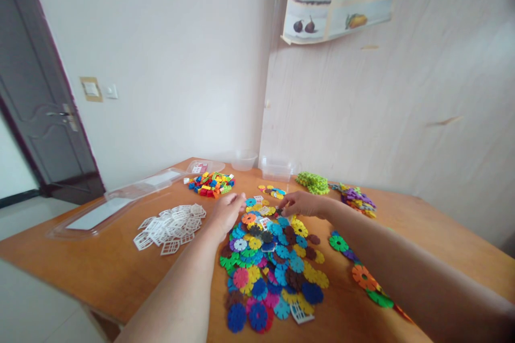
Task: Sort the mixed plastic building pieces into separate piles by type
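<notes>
A long heap of colourful notched plastic discs [281, 252] spreads across the table below and between my hands. My left hand [228, 213] is over the heap's far left side, fingers loosely curled and nothing visible in them. At the far right side, my right hand [303, 204] reaches in with its fingers bent down to the discs, apart from one another; its thumb is mostly hidden. A few white window-frame pieces lie among the discs, one near the front [301, 312]. To the left of my left hand is a pile of white window-frame pieces [171, 225].
Toy bricks [211, 184], green pieces [313, 183] and purple and yellow pieces [359, 199] lie in separate piles farther back. Clear containers [277, 169] stand against the wall. Flat clear lids [100, 215] lie at left. Joined discs [364, 277] run beneath my right forearm.
</notes>
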A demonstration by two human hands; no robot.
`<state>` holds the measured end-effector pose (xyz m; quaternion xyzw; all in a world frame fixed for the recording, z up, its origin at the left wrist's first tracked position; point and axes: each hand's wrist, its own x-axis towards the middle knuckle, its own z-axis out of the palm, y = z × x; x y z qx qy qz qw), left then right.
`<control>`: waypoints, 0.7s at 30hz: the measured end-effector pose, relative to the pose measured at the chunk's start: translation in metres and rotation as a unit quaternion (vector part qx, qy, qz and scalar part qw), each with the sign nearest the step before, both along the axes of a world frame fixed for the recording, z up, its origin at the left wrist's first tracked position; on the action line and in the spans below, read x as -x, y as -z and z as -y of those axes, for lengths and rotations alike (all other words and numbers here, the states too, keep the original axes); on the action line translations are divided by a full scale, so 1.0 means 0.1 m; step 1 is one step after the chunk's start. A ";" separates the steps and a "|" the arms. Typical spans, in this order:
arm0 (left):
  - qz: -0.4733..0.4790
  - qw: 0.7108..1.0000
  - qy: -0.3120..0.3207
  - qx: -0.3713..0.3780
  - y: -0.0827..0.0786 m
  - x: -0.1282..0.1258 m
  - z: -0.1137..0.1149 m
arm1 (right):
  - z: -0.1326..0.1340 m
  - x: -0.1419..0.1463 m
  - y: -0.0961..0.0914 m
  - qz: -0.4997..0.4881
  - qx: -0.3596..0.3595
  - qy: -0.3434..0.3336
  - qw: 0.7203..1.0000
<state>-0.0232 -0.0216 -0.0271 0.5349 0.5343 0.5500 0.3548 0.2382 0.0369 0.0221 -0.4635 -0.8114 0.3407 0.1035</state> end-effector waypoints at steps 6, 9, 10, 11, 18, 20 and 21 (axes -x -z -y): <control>-0.002 1.000 0.006 -0.005 0.03 0.02 -0.03 | -0.03 0.03 0.04 -0.044 0.023 0.045 0.998; -0.008 1.000 0.000 -0.003 0.03 0.00 -0.03 | -0.06 0.02 0.03 -0.070 0.036 0.079 0.994; -0.007 1.000 -0.001 -0.001 0.02 0.00 -0.02 | -0.09 0.02 0.03 -0.082 0.036 0.097 0.991; -0.005 1.000 -0.002 0.000 0.01 -0.01 -0.01 | -0.13 0.02 0.03 -0.094 0.035 0.117 0.988; 0.000 1.000 0.009 -0.004 0.02 0.00 -0.02 | -0.47 0.07 0.11 -0.117 0.030 0.266 0.956; -0.005 1.000 0.009 -0.008 0.05 0.02 -0.03 | -0.53 0.10 0.14 -0.105 0.036 0.286 0.952; -0.006 1.000 0.010 -0.009 0.05 0.02 -0.04 | -0.54 0.12 0.15 -0.098 0.041 0.292 0.951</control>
